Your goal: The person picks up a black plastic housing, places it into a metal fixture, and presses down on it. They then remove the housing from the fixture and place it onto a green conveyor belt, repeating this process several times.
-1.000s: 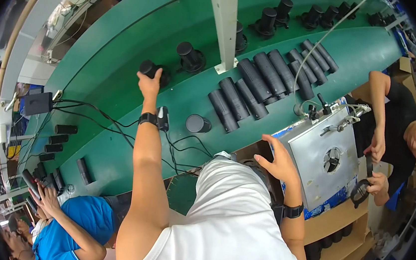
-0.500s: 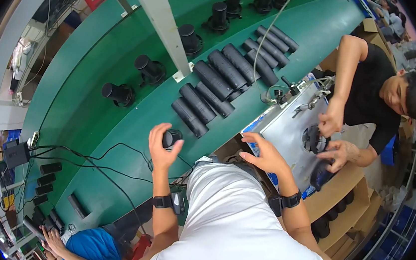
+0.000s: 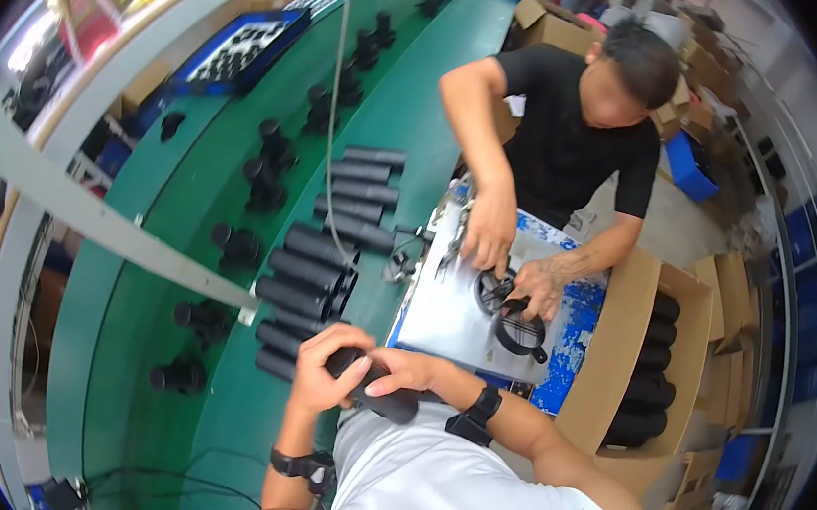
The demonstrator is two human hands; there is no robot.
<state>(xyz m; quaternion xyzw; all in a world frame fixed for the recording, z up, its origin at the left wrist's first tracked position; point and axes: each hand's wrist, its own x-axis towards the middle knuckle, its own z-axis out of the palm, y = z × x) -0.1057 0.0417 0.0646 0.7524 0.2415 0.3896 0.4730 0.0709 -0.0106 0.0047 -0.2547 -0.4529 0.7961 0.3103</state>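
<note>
Close in front of my body, a black tube is between my two hands, tilted. My left hand is closed, its fingers curled round the dark rounded end on the left. From the other side my right hand grips the tube, thumb laid along it. The fingers partly cover the tube, so I cannot tell whether it is one piece or two joined. Just beyond my left hand, several black tubes lie in a row on the green workbench.
Black flanged parts stand along the green channel at left. Across a metal work table, a co-worker in black handles round black parts. A cardboard box of black tubes stands at right. A grey post crosses the left side.
My view has turned to the right. My hands, apart before with a small black cylinder by the left one, have come together on a black tube. The co-worker's hands have lowered onto the round parts.
</note>
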